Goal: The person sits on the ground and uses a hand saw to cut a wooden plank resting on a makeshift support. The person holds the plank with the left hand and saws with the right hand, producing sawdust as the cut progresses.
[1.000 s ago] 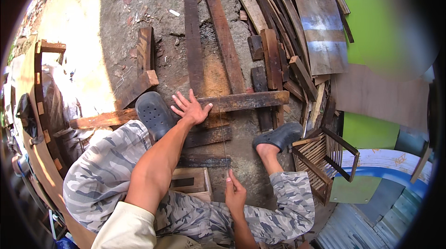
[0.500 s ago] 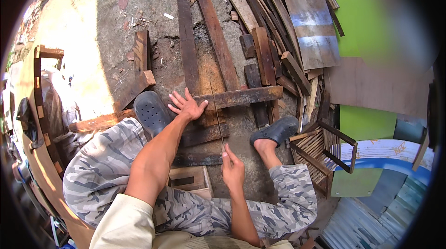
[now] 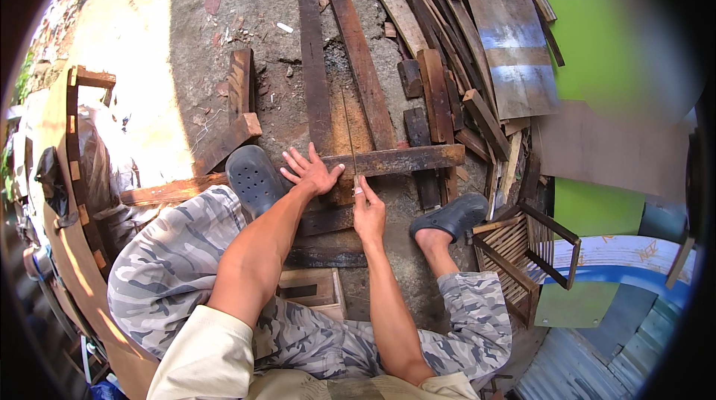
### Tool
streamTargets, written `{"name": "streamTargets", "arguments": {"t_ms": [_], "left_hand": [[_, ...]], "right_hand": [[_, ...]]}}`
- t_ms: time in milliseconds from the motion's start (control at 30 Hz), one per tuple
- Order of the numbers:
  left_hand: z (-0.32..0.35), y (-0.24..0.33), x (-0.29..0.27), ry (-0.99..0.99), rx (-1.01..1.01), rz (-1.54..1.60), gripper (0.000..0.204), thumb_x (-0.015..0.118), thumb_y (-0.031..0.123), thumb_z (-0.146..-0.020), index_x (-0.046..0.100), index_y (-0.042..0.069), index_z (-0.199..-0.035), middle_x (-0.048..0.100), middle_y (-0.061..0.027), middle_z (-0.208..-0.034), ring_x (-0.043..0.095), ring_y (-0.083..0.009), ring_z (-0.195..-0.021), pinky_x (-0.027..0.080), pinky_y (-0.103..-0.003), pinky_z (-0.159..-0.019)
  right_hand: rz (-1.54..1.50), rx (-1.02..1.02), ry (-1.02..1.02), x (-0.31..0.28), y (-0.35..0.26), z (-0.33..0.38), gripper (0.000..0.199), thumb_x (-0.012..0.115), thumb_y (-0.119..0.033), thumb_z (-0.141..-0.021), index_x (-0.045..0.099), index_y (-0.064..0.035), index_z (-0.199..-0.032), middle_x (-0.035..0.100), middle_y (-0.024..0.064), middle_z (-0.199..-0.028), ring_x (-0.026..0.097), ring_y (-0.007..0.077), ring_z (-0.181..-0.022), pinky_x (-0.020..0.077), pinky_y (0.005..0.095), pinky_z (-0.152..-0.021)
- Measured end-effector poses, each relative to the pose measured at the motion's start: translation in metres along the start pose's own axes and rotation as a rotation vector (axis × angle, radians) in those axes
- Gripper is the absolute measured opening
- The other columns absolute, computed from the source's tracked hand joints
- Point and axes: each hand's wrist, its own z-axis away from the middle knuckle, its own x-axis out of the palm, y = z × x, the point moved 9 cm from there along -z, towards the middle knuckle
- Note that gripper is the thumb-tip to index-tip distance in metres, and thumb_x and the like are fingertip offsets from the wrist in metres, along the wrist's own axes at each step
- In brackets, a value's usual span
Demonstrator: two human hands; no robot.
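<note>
My left hand presses flat, fingers spread, on the left end of a dark wooden beam that lies crosswise between my feet. In my right hand is the handle of a thin-bladed handsaw. Its blade crosses the beam just right of my left hand and points away from me. Beneath the beam are shorter wood pieces. Orange-brown sawdust covers the ground around the blade. How deep the blade sits in the wood is too small to tell.
Two long planks run away from me beyond the beam. Stacked timber lies at the far right. My feet in dark clogs flank the work. A small slatted wooden crate stands at right, and a wooden frame at left.
My right hand has pushed the saw forward, away from me, so it is now close to the beam. My left hand stays on the beam. The whole view has shifted slightly.
</note>
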Motion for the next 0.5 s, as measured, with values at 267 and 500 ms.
{"name": "streamTargets", "arguments": {"t_ms": [267, 500], "left_hand": [[0.003, -0.004, 0.005, -0.014, 0.011, 0.011, 0.12, 0.062, 0.07, -0.085, -0.008, 0.008, -0.161, -0.026, -0.0369, -0.158, -0.036, -0.0513, -0.142, -0.017, -0.074, -0.107], [0.011, 0.009, 0.011, -0.036, 0.015, -0.014, 0.121, 0.062, 0.071, -0.084, -0.009, 0.009, -0.161, -0.026, -0.0364, -0.158, -0.036, -0.0508, -0.142, -0.017, -0.073, -0.108]], "right_hand": [[-0.08, 0.256, -0.044, -0.067, 0.053, 0.169, 0.037, 0.055, -0.016, -0.104, 0.06, 0.0011, -0.136, 0.066, 0.0217, -0.131, 0.063, 0.0252, -0.123, 0.0479, 0.0324, -0.1], [-0.132, -0.053, 0.03, -0.012, 0.011, 0.012, 0.038, 0.055, -0.023, -0.103, 0.063, -0.003, -0.134, 0.064, 0.0199, -0.133, 0.063, 0.029, -0.124, 0.0458, 0.0329, -0.104]]}}
